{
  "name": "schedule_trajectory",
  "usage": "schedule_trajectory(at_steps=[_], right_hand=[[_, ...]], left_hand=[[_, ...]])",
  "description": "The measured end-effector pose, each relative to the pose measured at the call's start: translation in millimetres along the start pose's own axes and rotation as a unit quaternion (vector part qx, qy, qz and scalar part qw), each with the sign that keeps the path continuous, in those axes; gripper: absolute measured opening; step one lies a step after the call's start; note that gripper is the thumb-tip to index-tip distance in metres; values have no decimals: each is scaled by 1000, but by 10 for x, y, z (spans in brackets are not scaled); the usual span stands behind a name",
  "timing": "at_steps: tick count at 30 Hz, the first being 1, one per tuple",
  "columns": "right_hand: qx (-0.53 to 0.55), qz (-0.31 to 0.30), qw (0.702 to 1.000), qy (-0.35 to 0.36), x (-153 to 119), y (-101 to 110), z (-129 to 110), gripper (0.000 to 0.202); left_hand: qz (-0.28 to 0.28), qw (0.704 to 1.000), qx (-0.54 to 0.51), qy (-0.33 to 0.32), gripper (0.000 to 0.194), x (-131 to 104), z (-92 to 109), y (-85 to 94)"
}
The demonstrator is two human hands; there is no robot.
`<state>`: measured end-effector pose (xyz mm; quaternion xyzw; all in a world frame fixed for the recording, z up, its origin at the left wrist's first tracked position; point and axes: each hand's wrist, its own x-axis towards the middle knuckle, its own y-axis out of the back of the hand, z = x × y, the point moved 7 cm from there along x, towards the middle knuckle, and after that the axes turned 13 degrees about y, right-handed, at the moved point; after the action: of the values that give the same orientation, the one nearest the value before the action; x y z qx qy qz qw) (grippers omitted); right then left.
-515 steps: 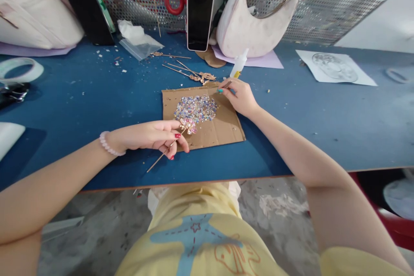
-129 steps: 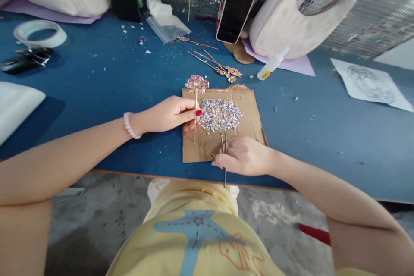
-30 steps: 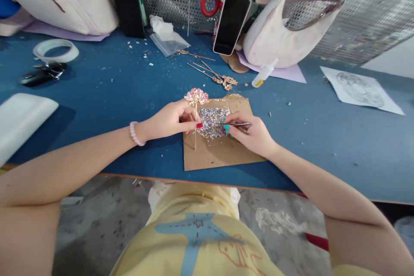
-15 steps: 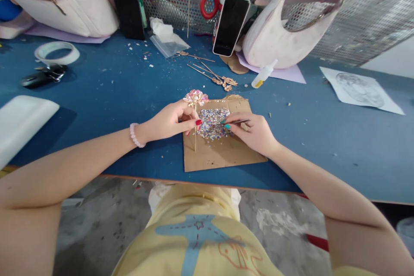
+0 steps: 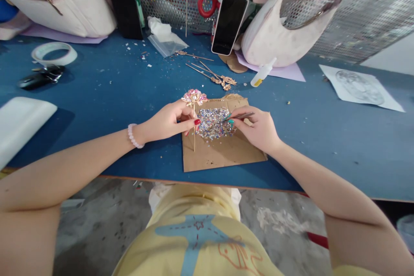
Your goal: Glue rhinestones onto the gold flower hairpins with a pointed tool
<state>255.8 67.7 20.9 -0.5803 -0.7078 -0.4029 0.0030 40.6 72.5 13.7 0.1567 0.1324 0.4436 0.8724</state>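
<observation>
Pinching a flower-topped pin (image 5: pixel 194 97) between closed left fingers (image 5: pixel 188 125). Gripping tweezers (image 5: pixel 246 115), angled over and perhaps touching loose gems (image 5: pixel 211 123) on cardboard (image 5: pixel 220 153), in closed right fingers (image 5: pixel 242 125).

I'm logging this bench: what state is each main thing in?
Gold hairpin with pink jewelled flower: gripped in left hand.
Slim metal tweezers: held in right hand; tip gap unclear.
Small multicoloured rhinestones: loose, scattered.
Brown cardboard sheet: lying flat.
White plastic glue bottle: unheld; cap unclear.
White-edged black phone: propped up, screen dark.
White tape roll: lying flat.
Other gold hairpins: lying loose.
White shoulder bag: standing.
</observation>
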Motion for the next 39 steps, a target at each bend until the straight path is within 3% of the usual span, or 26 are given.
schedule_trajectory(at_steps=[9, 16, 23, 32, 39], right_hand=[[-12, -19, 1000, 3, -2, -23, -24, 14], [27, -32, 998, 46, -17, -36, -126, 13], [50, -25, 994, 97, -36, -61, -221, 13], [28, -24, 994, 100, -21, -45, -230, 14], [42, -24, 983, 179, -41, -31, -369, 18]], left_hand=[[-4, 1000, -1, 3, 18, -12, -7, -13], [-34, 999, -27, 33, 4, 8, -76, -58], [-60, 996, -51, 31, 26, 2, -104, -110], [-57, 997, -50, 10, 24, -6, -86, -96], [-55, 997, -45, 9, 22, -2, -80, -96]])
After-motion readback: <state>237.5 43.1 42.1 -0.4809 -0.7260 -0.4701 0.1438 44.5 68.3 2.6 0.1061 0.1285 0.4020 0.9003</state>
